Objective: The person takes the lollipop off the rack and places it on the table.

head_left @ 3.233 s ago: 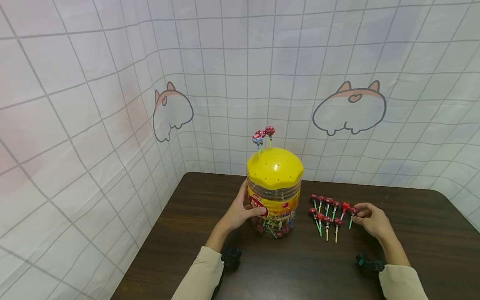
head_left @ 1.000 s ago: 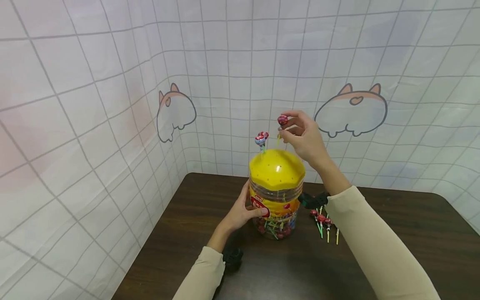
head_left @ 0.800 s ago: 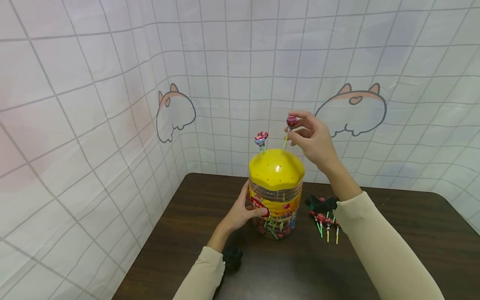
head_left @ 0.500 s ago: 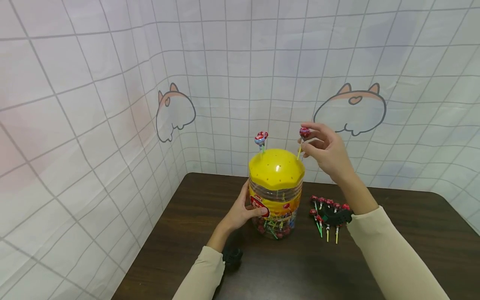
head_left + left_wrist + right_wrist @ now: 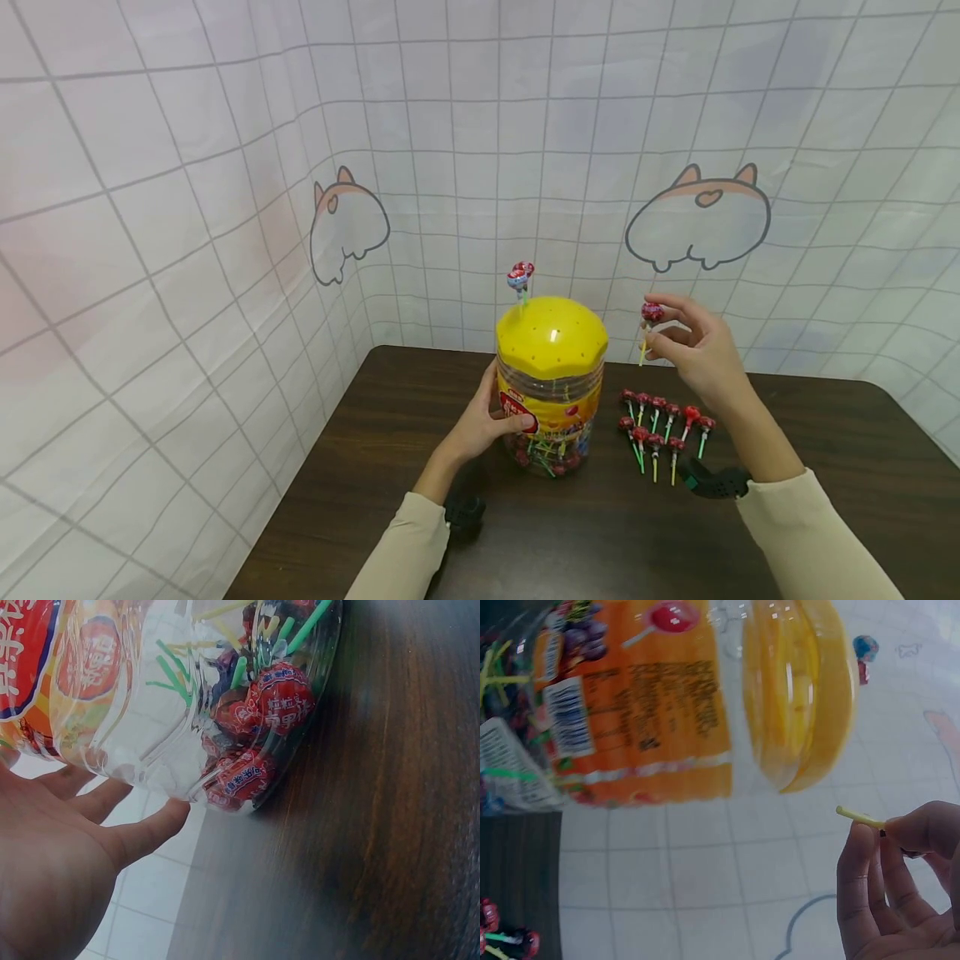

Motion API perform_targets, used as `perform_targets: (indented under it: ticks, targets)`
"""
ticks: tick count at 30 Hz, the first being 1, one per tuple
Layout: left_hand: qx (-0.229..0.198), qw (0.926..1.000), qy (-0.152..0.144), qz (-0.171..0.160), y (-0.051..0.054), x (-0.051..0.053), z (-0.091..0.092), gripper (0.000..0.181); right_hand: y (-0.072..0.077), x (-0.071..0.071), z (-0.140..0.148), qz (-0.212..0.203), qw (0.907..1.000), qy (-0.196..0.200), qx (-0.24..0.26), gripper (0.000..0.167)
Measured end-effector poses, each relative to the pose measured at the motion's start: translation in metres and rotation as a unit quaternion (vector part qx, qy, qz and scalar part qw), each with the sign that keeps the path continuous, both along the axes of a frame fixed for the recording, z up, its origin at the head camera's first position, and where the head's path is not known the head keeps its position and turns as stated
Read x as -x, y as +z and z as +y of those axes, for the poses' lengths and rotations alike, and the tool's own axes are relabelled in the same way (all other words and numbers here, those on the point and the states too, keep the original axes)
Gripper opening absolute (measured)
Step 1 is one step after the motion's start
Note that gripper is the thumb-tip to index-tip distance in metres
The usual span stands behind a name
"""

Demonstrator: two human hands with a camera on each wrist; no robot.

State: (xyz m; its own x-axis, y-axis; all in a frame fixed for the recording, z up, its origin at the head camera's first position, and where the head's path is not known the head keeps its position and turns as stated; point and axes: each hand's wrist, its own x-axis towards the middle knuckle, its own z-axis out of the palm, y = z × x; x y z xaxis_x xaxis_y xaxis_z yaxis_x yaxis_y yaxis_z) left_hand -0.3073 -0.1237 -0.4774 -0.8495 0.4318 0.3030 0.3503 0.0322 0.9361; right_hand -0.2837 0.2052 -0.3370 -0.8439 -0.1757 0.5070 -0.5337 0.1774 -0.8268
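Observation:
A clear candy jar (image 5: 558,433) with a yellow lid (image 5: 555,333) stands upright on the table, full of lollipops at its base. My left hand (image 5: 480,425) holds the jar's left side, thumb in front and fingers partly hidden behind it. Red-and-blue wrapped lollipops (image 5: 517,279) stick up from the lid's left side. To the right of the jar, above the table, my right hand (image 5: 693,350) pinches a dark red lollipop (image 5: 652,312), head up. Its yellow stick (image 5: 859,817) pokes out from my fingers in the right wrist view.
Two rows of red lollipops (image 5: 656,404) lie on the dark wooden table (image 5: 360,433), right of the jar and below my right hand. A white grid-patterned cloth (image 5: 450,208) hangs behind and to the left.
My right hand went from the table lollipops to the lid and has taken one out. It has since moved right and down with that lollipop. My left hand stays on the jar.

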Motion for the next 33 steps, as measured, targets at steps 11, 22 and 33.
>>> perform_targets:
  ticks: [11,22,33]
  targets:
    - [0.000,1.0000,0.000,0.002,0.000,0.001,-0.001,0.101,-0.035,-0.009,0.033,-0.037,0.9990,0.008,0.025,0.048]
    - [-0.006,1.0000,-0.004,-0.001,0.000,0.000,0.000,0.104,-0.072,-0.021,0.063,-0.051,0.9933,-0.062,-0.083,0.050]
    - [-0.010,0.9999,-0.011,0.001,-0.001,0.000,0.000,0.100,-0.111,-0.026,0.095,-0.091,0.9916,-0.056,-0.073,0.049]
